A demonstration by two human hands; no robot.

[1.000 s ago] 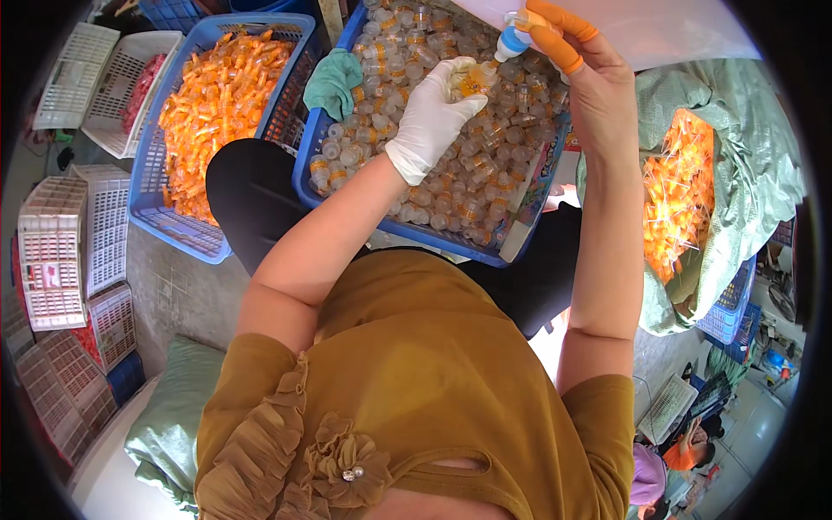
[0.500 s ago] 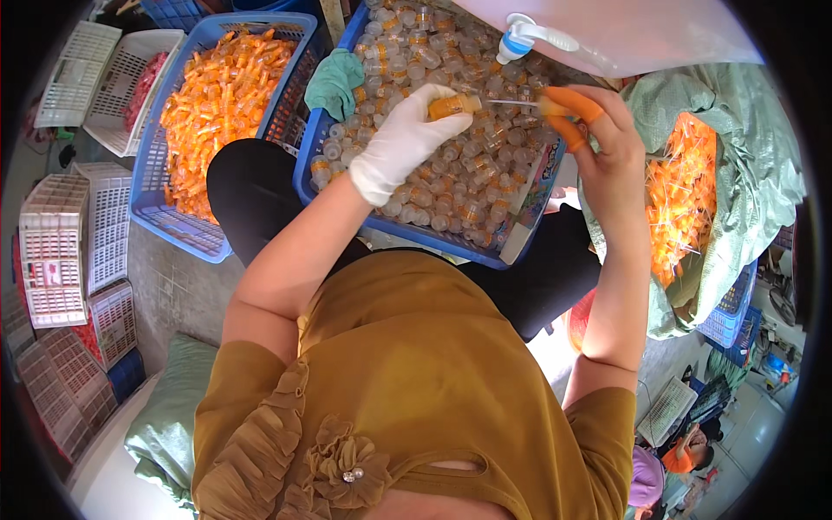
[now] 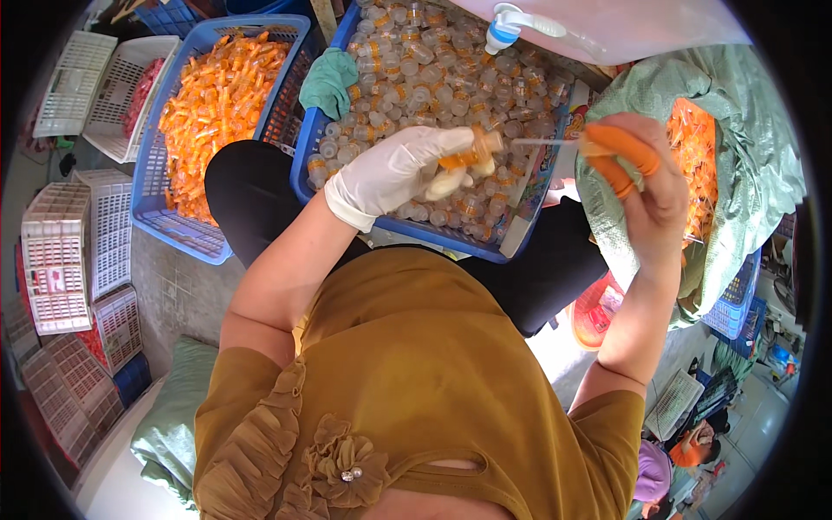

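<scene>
My left hand [image 3: 386, 172], in a white glove, grips a small clear bottle [image 3: 472, 154] with an orange band, its neck pointing right. My right hand [image 3: 643, 165] wears orange finger covers and pinches the end of a thin pale stick [image 3: 539, 141]; the held end is hidden by the fingers. The stick's other end points at the bottle's mouth, with a slight gap between them. Both hands are above a blue basket [image 3: 305, 165] heaped with small clear bottles [image 3: 416, 74] with orange bands.
A green cloth [image 3: 329, 82] hangs over the basket's left rim. Farther left stands a blue crate [image 3: 149, 186] of orange pieces. To the right, a green woven sack [image 3: 737, 95] holds orange pieces with pale sticks. A tap [image 3: 511, 26] juts from a pale container above.
Both hands have shifted right and a little nearer to me, my right hand farther. The bottle has tilted in my left hand, and its fingers have spread below it.
</scene>
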